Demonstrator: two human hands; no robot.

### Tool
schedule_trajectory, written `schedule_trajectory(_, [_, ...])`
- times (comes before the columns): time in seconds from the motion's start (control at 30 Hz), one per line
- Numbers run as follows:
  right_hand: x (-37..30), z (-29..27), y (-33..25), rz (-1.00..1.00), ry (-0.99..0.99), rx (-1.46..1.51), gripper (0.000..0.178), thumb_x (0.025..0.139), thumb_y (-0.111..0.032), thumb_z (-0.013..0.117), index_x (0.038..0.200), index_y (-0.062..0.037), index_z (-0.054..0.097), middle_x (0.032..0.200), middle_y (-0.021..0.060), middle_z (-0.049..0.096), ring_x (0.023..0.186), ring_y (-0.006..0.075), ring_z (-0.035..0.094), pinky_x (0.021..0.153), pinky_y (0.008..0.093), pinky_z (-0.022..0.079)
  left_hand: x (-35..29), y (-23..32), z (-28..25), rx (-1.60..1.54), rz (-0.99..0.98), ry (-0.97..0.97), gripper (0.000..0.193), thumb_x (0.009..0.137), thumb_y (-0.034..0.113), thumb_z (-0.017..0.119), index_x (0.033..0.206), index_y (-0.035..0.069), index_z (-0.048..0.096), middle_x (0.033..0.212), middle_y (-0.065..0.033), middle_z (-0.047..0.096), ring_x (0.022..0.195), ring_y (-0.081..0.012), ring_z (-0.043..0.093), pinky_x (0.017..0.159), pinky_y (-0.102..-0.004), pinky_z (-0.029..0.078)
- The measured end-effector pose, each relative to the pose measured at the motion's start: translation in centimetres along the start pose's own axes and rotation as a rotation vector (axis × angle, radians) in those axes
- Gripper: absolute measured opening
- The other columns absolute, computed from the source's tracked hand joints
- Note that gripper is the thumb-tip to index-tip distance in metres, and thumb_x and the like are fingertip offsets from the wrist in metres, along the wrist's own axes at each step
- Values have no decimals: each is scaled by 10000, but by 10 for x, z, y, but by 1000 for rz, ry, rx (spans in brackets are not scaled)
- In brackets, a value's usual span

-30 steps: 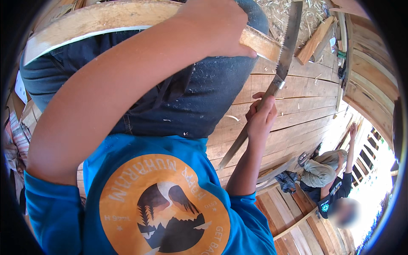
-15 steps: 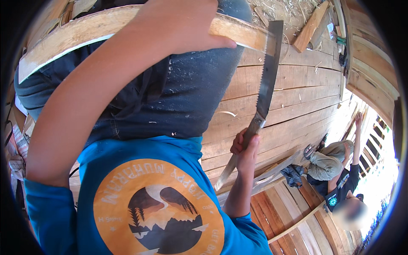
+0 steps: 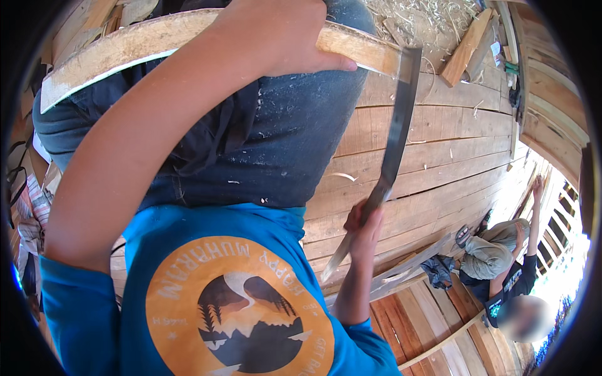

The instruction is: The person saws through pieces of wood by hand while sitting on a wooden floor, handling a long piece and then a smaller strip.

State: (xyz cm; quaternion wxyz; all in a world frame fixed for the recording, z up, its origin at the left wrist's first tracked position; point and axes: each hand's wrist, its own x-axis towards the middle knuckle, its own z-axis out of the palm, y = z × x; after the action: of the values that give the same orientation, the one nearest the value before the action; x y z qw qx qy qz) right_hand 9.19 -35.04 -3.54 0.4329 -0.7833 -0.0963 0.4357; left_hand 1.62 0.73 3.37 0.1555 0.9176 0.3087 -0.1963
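Observation:
A long, pale wooden board (image 3: 138, 41) with a bark-brown edge lies across my thighs. My left hand (image 3: 285, 39) is closed over it, thumb along its near side; the other fingers are mostly hidden behind the hand. To the right, my right hand (image 3: 365, 229) grips the wooden handle of a handsaw (image 3: 397, 119). The saw's metal blade points away from me, and its far part crosses the board's right end. Its teeth are blurred. I cannot tell how deep any cut is.
Plank flooring (image 3: 433, 141) stretches to the right, with curled wood shavings (image 3: 417, 22) at the far side. Wood offcuts (image 3: 467, 47) lie nearby. At the right, another person (image 3: 495, 257) sits beside a dark plastic bag (image 3: 438, 271). More boards (image 3: 407, 313) lie at the lower right.
The saw has slid back toward me, so its tip now sits close to the board. My left hand keeps its hold on the board. The whole view has shifted slightly.

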Motion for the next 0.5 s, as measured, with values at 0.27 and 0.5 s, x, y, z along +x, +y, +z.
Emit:
schedule_trajectory(0.27, [23,19,-25,19,-29,-1,605,939,-675,279,749,-111,387,553,-32,314,455,73,294,429,233,249,-7,11,-5,-31,-32,-1,733,791,669,548,901,-47,657,790,-193,679,720,-321,676,647,-391,539])
schedule_trajectory(0.5, [75,31,-71,8,6,-39,567,999,-548,242,689,-100,399,539,-36,329,465,73,309,441,246,250,-6,-1,12,-38,57,200,725,791,672,542,852,-38,673,799,-197,682,740,-323,678,662,-390,536])
